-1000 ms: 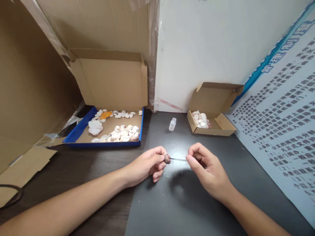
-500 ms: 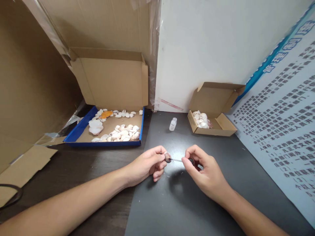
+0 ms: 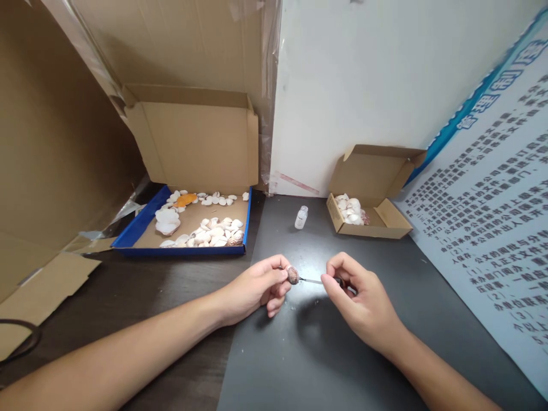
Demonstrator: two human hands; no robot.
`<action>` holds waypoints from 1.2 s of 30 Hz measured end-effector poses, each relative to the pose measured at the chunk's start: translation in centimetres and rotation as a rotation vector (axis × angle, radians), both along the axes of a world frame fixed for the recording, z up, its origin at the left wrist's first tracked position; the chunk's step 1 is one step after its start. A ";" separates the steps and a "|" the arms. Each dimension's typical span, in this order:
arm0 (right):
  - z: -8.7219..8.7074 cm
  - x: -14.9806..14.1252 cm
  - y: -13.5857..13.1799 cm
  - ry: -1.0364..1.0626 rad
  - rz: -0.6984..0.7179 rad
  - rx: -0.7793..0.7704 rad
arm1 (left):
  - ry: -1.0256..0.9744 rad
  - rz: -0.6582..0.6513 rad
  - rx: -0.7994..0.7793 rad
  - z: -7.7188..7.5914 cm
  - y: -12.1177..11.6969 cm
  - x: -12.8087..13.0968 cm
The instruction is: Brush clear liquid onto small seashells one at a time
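Observation:
Between the thumb and fingers of my left hand is a small brown seashell, held above the dark mat. My right hand pinches a small brush with a thin pale stem. The brush's dark tip points left at the shell's right edge; whether it touches cannot be told. A dark handle end is partly hidden inside my right fingers. Beyond both hands a small clear bottle with whitish contents stands upright and uncapped on the mat.
At the back left, an open blue-edged box holds many white shells and an orange one. A smaller open cardboard box with white shells is at the back right. Tiny white bits lie on the grey mat. A printed board lines the right.
The brush moved left onto the shell's face, then drew back right to its edge. My left hand has stayed nearly still, with the shell turned slightly.

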State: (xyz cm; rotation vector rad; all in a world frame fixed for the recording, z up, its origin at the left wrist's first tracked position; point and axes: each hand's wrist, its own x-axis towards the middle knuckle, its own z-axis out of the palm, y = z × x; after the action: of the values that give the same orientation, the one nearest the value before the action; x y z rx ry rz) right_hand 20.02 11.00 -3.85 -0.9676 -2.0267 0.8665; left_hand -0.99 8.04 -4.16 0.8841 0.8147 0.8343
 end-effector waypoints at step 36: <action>0.0 0.1 -0.1 -0.003 0.029 0.101 | -0.063 0.152 -0.023 0.0 0.1 0.3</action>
State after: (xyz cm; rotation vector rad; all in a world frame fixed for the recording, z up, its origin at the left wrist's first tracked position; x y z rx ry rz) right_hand 20.15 10.91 -3.90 -0.8861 -2.0706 0.7711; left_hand -0.72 8.11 -4.15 0.7788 0.8415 0.9790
